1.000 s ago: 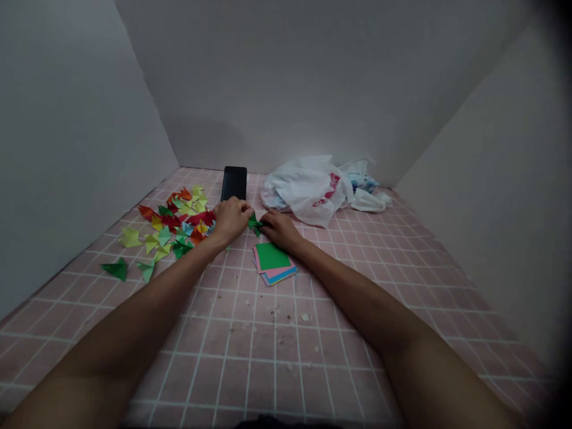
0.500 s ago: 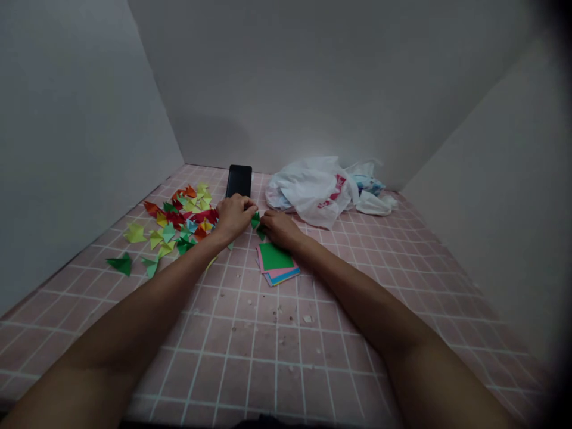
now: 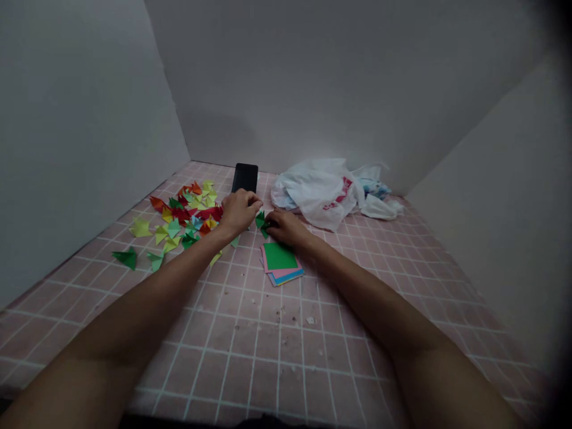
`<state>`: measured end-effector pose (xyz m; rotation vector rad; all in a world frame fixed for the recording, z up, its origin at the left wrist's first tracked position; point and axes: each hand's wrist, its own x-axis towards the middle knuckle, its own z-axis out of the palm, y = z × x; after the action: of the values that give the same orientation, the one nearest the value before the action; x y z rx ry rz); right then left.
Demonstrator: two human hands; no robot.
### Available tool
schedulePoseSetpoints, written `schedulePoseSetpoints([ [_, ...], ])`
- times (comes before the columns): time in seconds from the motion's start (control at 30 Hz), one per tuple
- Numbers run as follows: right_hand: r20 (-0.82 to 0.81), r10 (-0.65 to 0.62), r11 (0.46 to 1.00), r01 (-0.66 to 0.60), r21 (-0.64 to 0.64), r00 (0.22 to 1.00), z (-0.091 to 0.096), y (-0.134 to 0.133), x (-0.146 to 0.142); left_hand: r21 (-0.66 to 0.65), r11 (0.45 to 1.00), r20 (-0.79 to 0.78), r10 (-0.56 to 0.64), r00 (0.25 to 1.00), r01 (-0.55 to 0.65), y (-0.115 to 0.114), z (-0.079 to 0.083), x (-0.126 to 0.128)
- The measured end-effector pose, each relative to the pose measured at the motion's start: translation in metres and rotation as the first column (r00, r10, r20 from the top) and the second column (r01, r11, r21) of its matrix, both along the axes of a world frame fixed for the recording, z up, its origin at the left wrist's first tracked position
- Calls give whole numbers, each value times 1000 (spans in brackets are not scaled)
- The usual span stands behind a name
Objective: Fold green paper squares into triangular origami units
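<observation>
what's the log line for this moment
left hand: beside green folded paper piece | right hand: fingers on that piece | nearby: stack of coloured paper squares, heap of folded paper pieces, black phone

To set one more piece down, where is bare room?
Bare tiles lie below the paper stack between your arms, with crumbs, and right of the right hand, below the bag. Crowded: left of the left hand, among the paper pieces.

The left forearm (image 3: pixel 147 298) and right forearm (image 3: pixel 379 304) are bare and slim, narrowing toward the wrists and ending in an equally bare left hand (image 3: pixel 240 211) and right hand (image 3: pixel 288 229). A dark edge of clothing (image 3: pixel 263 425) shows at the very bottom of the view, too cut off to tell more.
</observation>
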<state>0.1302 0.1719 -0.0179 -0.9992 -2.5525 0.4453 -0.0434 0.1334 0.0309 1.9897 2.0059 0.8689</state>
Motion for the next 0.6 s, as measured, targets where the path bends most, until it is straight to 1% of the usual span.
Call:
schedulePoseSetpoints([
  [0.17,-34,4,999,-5,-35,999,2,0,4,9,1000,18,0,1000,0,-1,2,0],
  [0.27,-54,-27,999,25,-34,998,6,0,10,25,1000,46,-6,999,5,-2,2,0],
  [0.37,-88,-96,995,96,2,992,13,-8,25,61,998,86,-12,996,7,-3,4,-1],
  [0.4,-107,-114,992,119,42,988,15,-14,31,79,997,97,-16,995,8,-3,5,-2],
  [0.43,-114,-107,991,116,74,988,17,-23,38,102,995,107,-22,994,11,-4,6,-2],
  [0.47,-100,-72,993,81,87,992,18,-32,44,128,992,120,-31,992,16,-5,8,-2],
  [0.53,-32,48,997,-46,70,998,17,-54,55,185,982,151,-66,986,38,-9,10,3],
  [0.57,-8,108,993,-107,47,994,15,-65,58,216,974,169,-104,980,66,-12,10,7],
  [0.6,5,128,991,-128,31,992,12,-74,61,247,963,186,-160,969,111,-16,10,13],
])
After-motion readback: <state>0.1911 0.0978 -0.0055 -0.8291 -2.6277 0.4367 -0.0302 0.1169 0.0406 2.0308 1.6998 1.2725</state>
